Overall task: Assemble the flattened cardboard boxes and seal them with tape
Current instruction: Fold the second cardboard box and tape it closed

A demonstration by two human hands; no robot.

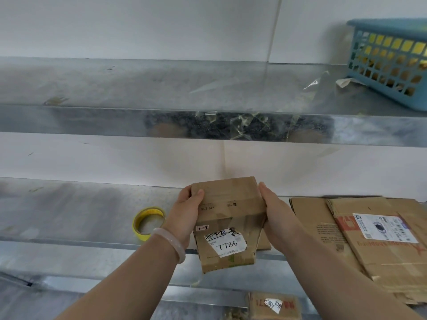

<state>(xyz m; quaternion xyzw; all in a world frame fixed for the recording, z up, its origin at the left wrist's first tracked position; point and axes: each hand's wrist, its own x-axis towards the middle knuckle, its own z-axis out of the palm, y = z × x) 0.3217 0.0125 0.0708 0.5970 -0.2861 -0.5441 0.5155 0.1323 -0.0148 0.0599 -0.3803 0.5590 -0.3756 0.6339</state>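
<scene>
I hold a small brown cardboard box (227,204) above the front of the metal shelf (69,211). It bears a white label reading 7786 on its lower flap. My left hand (186,214) grips its left side, thumb on top. My right hand (276,212) presses against its right side. A yellow roll of tape (149,224) lies on the shelf, left of my left wrist. Flattened cardboard boxes (360,239) are stacked on the shelf to the right, the top one with a printed shipping label.
An upper metal shelf (161,88) carries a blue plastic basket (392,63) at its right end and scraps of clear tape (245,123) stuck along its front edge. Another small box (275,306) with a label lies below. A white wall stands behind.
</scene>
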